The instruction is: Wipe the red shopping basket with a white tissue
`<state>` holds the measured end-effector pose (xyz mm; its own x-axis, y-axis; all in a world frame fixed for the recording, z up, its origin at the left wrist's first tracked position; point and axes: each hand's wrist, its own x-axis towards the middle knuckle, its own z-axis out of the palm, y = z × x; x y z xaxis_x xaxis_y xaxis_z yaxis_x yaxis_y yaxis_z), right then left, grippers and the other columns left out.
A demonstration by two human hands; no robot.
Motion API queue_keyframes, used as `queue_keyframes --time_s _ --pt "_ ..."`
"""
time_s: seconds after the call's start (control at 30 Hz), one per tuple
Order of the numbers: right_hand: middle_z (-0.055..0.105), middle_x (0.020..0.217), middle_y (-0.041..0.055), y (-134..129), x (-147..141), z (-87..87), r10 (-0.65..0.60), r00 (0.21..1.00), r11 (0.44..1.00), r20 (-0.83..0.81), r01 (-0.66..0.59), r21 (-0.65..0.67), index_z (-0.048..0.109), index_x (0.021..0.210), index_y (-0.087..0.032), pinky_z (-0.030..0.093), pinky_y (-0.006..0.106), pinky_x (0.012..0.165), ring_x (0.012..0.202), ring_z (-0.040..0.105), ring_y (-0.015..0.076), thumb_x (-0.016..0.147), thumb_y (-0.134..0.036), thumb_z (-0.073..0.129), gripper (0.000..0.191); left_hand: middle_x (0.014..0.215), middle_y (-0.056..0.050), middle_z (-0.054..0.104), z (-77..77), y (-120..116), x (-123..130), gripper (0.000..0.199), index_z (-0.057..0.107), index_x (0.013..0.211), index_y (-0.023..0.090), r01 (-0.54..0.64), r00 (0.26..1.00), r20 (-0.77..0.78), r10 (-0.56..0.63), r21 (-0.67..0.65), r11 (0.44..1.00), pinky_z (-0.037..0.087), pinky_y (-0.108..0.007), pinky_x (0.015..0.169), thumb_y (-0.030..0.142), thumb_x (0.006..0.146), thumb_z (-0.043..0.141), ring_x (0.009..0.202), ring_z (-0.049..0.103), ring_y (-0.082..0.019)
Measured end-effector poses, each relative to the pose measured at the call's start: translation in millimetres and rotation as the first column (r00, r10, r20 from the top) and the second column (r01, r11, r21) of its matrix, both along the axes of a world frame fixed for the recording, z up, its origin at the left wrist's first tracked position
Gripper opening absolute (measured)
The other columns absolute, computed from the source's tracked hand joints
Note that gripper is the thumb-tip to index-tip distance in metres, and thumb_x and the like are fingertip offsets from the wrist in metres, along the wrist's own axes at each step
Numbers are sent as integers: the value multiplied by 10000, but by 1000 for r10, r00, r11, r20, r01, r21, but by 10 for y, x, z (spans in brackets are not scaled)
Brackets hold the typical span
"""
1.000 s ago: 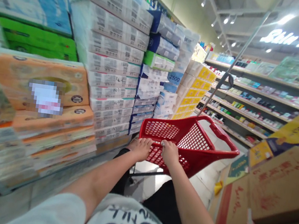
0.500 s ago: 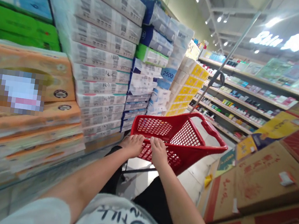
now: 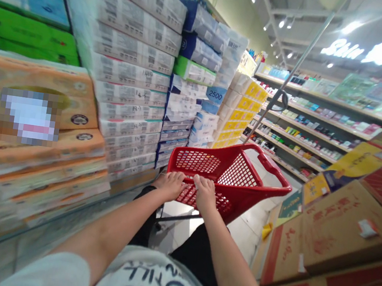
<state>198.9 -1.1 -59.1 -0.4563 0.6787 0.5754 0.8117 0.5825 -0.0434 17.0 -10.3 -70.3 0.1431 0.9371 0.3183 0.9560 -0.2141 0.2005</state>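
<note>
A red plastic shopping cart [image 3: 239, 202] stands right in front of me, its basket walls full of small holes. My left hand [image 3: 171, 185] is closed over the near rim, at the cart's left corner. Just to the right, my right hand [image 3: 204, 193] grips the same rim, its fingers curled over the top. A narrow gap separates the two hands. The fingertips are partly out of sight behind the rim. A metal pole [image 3: 294, 67] rises behind the cart.
Tall stacks of white wrapped packs [image 3: 135, 55] and orange tissue packs [image 3: 35, 140] line the left side. Cardboard cartons [image 3: 346, 226] are piled close on the right. Behind the cart are shelves [image 3: 321, 123] of small goods. Pale floor tiles [image 3: 244, 233] show beside the cart.
The surroundings have shifted very slightly to the right in the view. Both hands keep their hold on the cart's rim.
</note>
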Motion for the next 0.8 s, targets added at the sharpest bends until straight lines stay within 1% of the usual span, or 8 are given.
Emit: queue_keyframes --time_s 0.07,0.13,0.23,0.3,0.4,0.5,0.63,0.8 --pt "597 1239 73 33 85 12 -26 999 1000 -29 25 -10 548 1316 -211 370 372 992 1081 483 225 867 -46 411 498 1297 -78 521 -2 2 -8 359 457 1235 227 -2 1000 -4 2 -5 1000 290 -435 1042 397 919 445 1183 450 -260" --pt "582 1275 81 46 164 -18 -49 997 998 -59 51 25 550 1322 -179 355 379 1037 1170 454 238 865 -35 400 502 1307 -77 518 3 4 -16 372 454 1245 227 -1 1000 -6 1 -13 1000 290 -440 1040 327 888 484 1177 455 -264" --pt "510 1381 94 2 208 -138 -39 997 989 -59 47 140 529 1348 -145 289 417 1114 1361 298 265 869 -22 378 518 1286 -61 540 25 7 -42 416 457 1251 236 35 999 -5 -35 -29 999 314 -432 1018 225 838 495 1142 482 -254" --pt "460 1435 97 -56 187 -233 -5 1000 981 -14 8 193 485 1389 -148 274 425 1125 1411 233 257 882 -24 368 534 1254 -45 564 46 8 -67 442 465 1248 246 67 998 -4 -67 -41 997 334 -414 998 178 812 483 1120 500 -239" --pt "434 1460 98 -127 116 -340 46 997 978 60 -57 198 437 1425 -173 307 407 1101 1406 267 240 913 -56 385 528 1239 -44 576 75 3 -95 478 472 1248 242 89 996 -1 -89 -52 995 340 -411 995 152 779 482 1116 510 -235" --pt "474 1424 107 -143 43 -382 127 984 977 125 -146 154 471 1398 -178 352 398 1063 1369 331 248 925 -100 437 481 1235 -54 573 88 -9 -96 499 475 1251 238 81 997 1 -81 -55 995 338 -419 1001 146 760 488 1119 507 -240" --pt "512 1385 111 -122 -35 -355 181 971 978 157 -194 70 496 1375 -163 389 405 1036 1328 379 254 920 -117 470 458 1227 -57 570 82 -19 -88 483 485 1241 246 66 998 4 -66 -60 996 340 -418 997 129 773 469 1117 504 -238" --pt "510 1388 99 -105 -185 -263 251 956 964 152 -262 55 515 1358 -162 377 388 1067 1310 384 233 933 -128 463 430 1210 -62 576 56 -12 -96 401 496 1230 239 68 998 7 -68 -54 996 341 -414 991 170 840 432 1099 511 -237"
